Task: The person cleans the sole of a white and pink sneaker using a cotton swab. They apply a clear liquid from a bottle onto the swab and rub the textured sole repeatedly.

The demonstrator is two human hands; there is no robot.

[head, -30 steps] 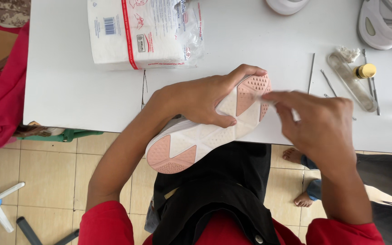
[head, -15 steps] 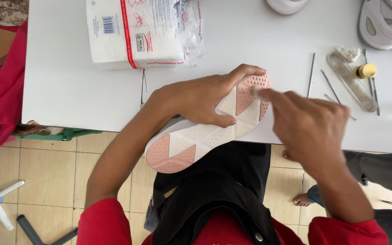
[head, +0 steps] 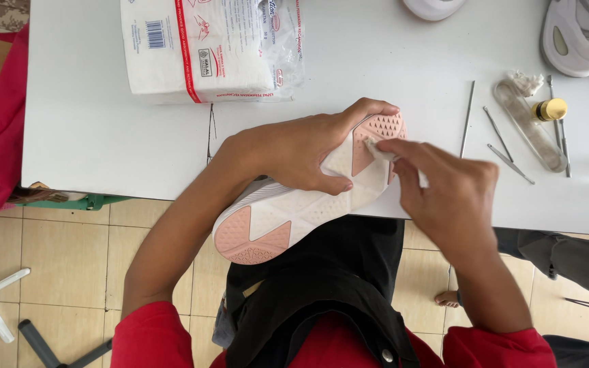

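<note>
Wiping the shoe sole (head: 294,218).
My left hand (head: 294,153) grips it; my right hand (head: 444,194) has edged its pinched white wad (head: 376,146) onto the pink forefoot.

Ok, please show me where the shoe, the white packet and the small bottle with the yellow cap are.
shoe (head: 288,218): head view, on the white middle of its upturned sole.
white packet (head: 226,48): head view, on its printed top face.
small bottle with the yellow cap (head: 551,109): head view, on the yellow cap.

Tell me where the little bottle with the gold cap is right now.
In the head view, the gold-capped bottle lies on the white table at the right, beside the metal picks, beyond the right hand.
</note>
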